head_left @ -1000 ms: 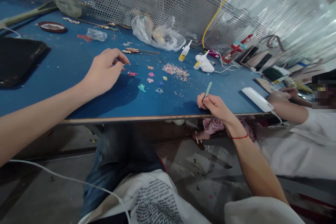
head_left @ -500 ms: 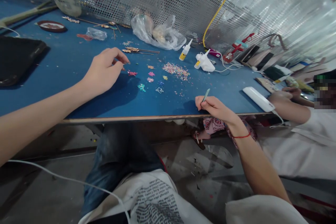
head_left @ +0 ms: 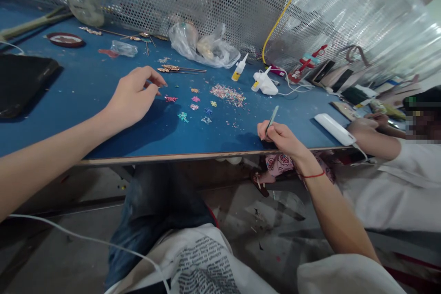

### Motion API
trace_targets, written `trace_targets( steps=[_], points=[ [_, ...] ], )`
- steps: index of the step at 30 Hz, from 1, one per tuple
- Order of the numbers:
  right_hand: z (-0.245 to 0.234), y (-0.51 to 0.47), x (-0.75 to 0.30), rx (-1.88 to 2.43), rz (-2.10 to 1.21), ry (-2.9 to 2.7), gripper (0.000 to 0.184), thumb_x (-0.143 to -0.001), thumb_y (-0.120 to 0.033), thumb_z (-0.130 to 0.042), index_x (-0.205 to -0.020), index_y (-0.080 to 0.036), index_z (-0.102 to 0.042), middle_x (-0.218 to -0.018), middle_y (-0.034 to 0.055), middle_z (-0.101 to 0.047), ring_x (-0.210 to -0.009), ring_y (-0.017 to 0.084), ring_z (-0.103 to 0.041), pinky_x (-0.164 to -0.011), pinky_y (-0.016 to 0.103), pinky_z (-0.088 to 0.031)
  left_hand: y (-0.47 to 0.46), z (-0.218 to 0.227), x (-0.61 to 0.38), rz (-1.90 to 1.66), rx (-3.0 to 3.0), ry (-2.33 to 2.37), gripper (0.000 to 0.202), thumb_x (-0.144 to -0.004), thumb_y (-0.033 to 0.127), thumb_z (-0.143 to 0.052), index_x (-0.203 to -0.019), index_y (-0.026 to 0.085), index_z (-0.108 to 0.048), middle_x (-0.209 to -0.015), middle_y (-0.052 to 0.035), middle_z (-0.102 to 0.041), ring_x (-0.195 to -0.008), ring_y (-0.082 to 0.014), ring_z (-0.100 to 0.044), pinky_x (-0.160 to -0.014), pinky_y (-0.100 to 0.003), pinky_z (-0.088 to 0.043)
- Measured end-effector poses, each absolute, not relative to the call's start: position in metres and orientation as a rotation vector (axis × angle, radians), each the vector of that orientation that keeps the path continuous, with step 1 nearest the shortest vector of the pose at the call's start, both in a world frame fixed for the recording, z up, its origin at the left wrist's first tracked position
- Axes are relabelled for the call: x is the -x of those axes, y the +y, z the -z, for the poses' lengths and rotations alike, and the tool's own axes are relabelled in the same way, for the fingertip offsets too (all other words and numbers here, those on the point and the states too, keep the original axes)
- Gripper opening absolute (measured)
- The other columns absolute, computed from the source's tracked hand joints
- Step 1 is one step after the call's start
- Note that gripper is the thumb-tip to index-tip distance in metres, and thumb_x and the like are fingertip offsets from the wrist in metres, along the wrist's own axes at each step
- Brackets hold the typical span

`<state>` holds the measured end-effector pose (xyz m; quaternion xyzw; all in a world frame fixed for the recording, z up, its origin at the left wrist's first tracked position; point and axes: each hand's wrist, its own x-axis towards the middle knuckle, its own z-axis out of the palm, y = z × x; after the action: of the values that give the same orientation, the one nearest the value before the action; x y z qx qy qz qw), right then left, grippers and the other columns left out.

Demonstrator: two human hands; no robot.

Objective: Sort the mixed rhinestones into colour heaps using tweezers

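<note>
My left hand (head_left: 132,96) hovers over the blue table with its fingers bent and apart; nothing shows between them. Just right of its fingertips is a small pile of red pieces (head_left: 170,99). Around that lie little heaps in teal (head_left: 183,117), pink (head_left: 195,99), orange (head_left: 195,90), yellow (head_left: 214,104), blue (head_left: 208,111) and whitish (head_left: 206,120) colours. A wider scatter of mixed tiny pieces (head_left: 228,94) spreads behind them. My right hand (head_left: 279,135), near the front edge, is closed around slim pale-green tweezers (head_left: 274,114), which point up and away from the heaps.
Gold hairpins (head_left: 172,68) lie behind the heaps, before a clear plastic bag (head_left: 206,48). Two glue bottles (head_left: 239,68) are at the back. A white device (head_left: 334,128) with a cable lies right, beside a co-worker's arm (head_left: 374,138). A black tablet-like object (head_left: 25,85) is left.
The tweezers in my right hand stand slightly higher and more upright. My left hand stays near the red pile. The whole view has shifted a little.
</note>
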<state>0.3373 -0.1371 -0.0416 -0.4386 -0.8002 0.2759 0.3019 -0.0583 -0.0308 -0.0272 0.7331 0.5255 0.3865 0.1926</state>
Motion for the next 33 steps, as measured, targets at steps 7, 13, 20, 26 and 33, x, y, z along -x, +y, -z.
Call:
trace_targets(
  steps=[7,13,20,26,33],
  points=[
    [0.038,-0.140,-0.337,1.222,-0.755,-2.061,0.050,-0.096,-0.067,-0.058,-0.083,-0.019,-0.059,-0.069,-0.0018,-0.052,-0.055,0.009,-0.043,-0.051,0.023,-0.035,-0.032,0.027,0.057,-1.072,-2.055,1.479,0.025,-0.090,0.017,-0.048,-0.103,0.019,-0.068,-0.108,-0.0019,-0.068,-0.075,-0.0107,-0.061,-0.090,-0.032,-0.051],
    [0.050,-0.159,-0.337,1.249,-0.477,-1.945,0.039,-0.099,-0.056,-0.060,-0.085,-0.019,-0.064,-0.073,0.0028,-0.064,-0.056,0.012,-0.059,-0.052,0.025,-0.047,-0.033,0.025,0.055,-1.051,-2.049,1.494,0.025,-0.088,0.017,-0.048,-0.103,0.021,-0.068,-0.103,-0.0006,-0.068,-0.077,-0.0122,-0.062,-0.092,-0.033,-0.051],
    [0.050,-0.188,-0.333,1.059,-0.061,-2.181,0.006,-0.097,-0.019,-0.065,-0.096,-0.023,-0.070,-0.084,0.0054,-0.075,-0.077,0.018,-0.072,-0.069,0.030,-0.056,-0.034,0.025,0.055,-1.008,-2.062,1.517,0.027,-0.090,0.018,-0.047,-0.107,0.020,-0.068,-0.105,-0.0012,-0.067,-0.078,-0.0123,-0.062,-0.093,-0.035,-0.052],
    [0.051,-0.192,-0.330,1.127,0.032,-2.225,0.009,-0.100,-0.021,-0.060,-0.095,-0.023,-0.068,-0.086,0.0075,-0.076,-0.078,0.020,-0.072,-0.069,0.033,-0.057,-0.033,0.025,0.054,-1.014,-2.042,1.538,0.027,-0.089,0.018,-0.048,-0.107,0.020,-0.068,-0.103,-0.0006,-0.067,-0.076,-0.0112,-0.061,-0.089,-0.033,-0.052],
    [0.054,-0.192,-0.334,1.277,-0.007,-2.127,0.018,-0.105,-0.033,-0.053,-0.097,-0.023,-0.065,-0.088,0.0062,-0.074,-0.073,0.019,-0.070,-0.064,0.032,-0.053,-0.034,0.023,0.054,-1.018,-2.043,1.522,0.027,-0.089,0.018,-0.047,-0.106,0.021,-0.068,-0.104,-0.0002,-0.067,-0.077,-0.0114,-0.061,-0.091,-0.033,-0.052]
  ],
)
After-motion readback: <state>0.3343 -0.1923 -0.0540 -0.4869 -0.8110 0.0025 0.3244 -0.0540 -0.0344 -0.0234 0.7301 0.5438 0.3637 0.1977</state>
